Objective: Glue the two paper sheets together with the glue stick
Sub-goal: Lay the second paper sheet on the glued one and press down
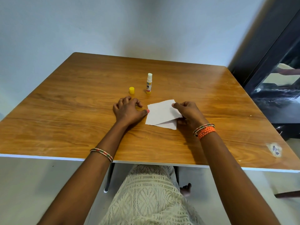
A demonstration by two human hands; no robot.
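1. Two white paper sheets lie mid-worktop (81,98), the top sheet (159,113) skewed over the bottom sheet (168,125).
2. The right hand (189,115) has its grip pinched on the top sheet's right edge.
3. The left hand (128,110) rests flat, grip loose and holding nothing, thumb touching the top sheet's left edge.
4. Behind the hands stands the uncapped glue stick (149,83), its yellow cap (131,90) just beside it on the left.
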